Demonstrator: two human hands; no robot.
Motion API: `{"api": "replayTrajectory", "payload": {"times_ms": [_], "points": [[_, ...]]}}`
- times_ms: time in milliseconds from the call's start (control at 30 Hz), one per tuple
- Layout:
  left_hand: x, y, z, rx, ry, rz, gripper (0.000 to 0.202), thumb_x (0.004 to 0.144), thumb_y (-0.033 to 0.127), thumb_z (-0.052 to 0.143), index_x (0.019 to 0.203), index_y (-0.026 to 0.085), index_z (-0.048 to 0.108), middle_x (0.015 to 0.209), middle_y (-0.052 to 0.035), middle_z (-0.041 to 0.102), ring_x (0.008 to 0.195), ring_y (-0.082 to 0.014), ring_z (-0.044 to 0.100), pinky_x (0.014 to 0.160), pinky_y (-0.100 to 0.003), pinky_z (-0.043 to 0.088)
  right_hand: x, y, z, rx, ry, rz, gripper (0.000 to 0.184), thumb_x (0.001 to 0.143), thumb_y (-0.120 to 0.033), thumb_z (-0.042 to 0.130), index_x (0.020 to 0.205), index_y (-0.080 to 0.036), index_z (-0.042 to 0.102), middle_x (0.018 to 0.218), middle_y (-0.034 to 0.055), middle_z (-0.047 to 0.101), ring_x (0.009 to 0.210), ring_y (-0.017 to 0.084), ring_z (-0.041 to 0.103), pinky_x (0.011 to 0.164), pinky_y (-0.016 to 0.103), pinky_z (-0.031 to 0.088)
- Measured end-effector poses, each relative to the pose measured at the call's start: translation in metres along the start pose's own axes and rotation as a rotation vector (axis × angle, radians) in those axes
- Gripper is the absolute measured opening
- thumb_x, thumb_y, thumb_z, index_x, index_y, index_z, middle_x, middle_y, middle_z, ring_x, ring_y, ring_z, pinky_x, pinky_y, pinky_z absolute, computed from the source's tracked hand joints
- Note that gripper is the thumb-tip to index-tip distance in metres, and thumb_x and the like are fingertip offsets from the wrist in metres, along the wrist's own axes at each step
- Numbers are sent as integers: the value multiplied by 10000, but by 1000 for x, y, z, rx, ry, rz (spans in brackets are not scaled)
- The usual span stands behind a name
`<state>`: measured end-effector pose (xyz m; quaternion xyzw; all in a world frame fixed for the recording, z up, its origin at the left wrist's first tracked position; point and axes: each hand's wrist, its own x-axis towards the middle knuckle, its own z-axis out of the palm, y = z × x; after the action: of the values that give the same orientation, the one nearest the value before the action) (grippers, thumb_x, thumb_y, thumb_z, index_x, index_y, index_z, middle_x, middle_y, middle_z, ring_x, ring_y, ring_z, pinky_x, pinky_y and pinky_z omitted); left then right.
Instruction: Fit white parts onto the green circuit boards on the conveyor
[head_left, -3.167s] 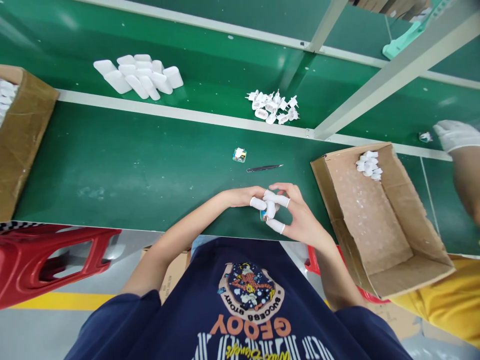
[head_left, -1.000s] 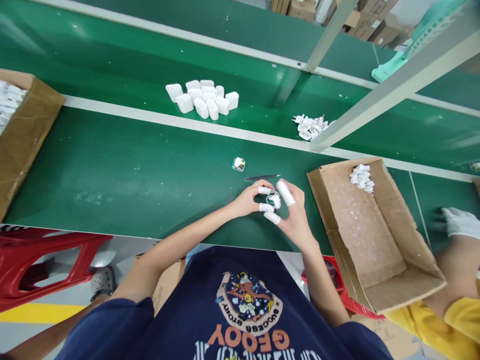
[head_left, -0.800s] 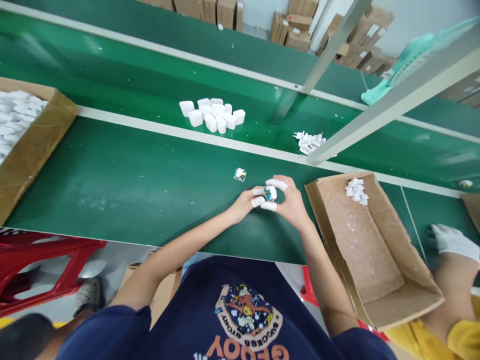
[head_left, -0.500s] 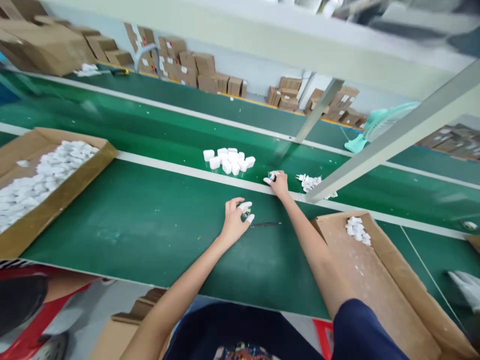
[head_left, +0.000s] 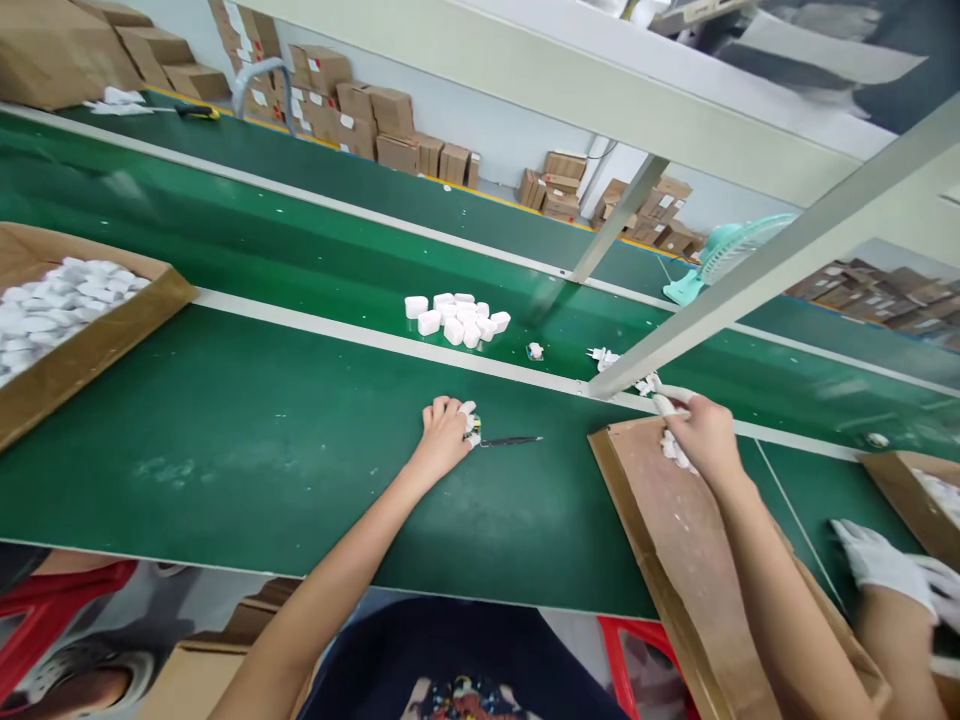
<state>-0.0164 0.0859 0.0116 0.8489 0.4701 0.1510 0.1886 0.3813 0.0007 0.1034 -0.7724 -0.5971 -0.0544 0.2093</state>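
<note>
The small circuit board (head_left: 473, 427) lies on the green desk (head_left: 225, 480), right at the fingertips of my left hand (head_left: 444, 437). My fingers are curled over it, but I can't tell whether they're pinching it or only touching it. At the far left, a cardboard box (head_left: 161, 290) is heaped with white plastic shells (head_left: 52, 300). Just right of the board lie the tweezers (head_left: 511, 441), and up on the farther belt (head_left: 300, 225) sit a cluster of white cases (head_left: 454, 318) and a single small white piece (head_left: 535, 351). Well apart from my left hand, my right hand (head_left: 705, 435) is over the edge of a second cardboard box (head_left: 667, 530), its curled fingers on a clump of white plug parts (head_left: 673, 447); whether they're clamped I can't tell. Further right, a co-worker's gloved hand (head_left: 874, 558) sits near another box (head_left: 896, 480).
</note>
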Motion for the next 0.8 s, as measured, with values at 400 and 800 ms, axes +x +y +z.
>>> {"api": "replayTrajectory", "payload": {"times_ms": [400, 800], "points": [[-5, 30, -16, -72, -10, 264, 390, 821, 418, 650, 1153, 224, 582, 1104, -87, 590, 1138, -297, 399, 909, -426, 306, -99, 118, 40, -374, -63, 229, 583, 831, -408, 499, 1283, -42, 542, 1174, 254, 499, 1097, 395, 472, 912, 507, 403], [-25, 55, 19, -58, -434, 474, 695, 736, 394, 751, 1333, 200, 452, 1053, -77, 560, 1039, -281, 439, 901, -406, 347, -91, 113, 60, -485, -34, 132, 360, 863, -268, 437, 1059, -34, 627, 1200, 251, 512, 1095, 384, 414, 881, 490, 399]]}}
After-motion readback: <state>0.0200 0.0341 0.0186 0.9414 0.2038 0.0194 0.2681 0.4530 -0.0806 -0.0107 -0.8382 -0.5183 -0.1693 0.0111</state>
